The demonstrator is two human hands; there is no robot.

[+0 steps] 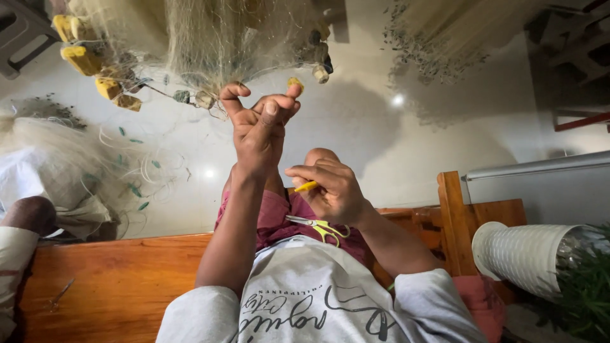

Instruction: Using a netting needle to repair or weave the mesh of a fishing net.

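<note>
While the left hand (259, 127) pinches the net (210, 44), the right hand (332, 190) is closed on a yellow tool (306, 186) above lap scissors (321, 227)

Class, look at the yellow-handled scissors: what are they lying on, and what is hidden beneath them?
The scissors lie on the person's lap, on maroon shorts just above the white shirt's edge. The right hand hovers close above them. The cloth directly beneath the blades is covered.

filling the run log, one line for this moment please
left hand: pinching fishing net | right hand: holding yellow tool | scissors: on lap
</note>
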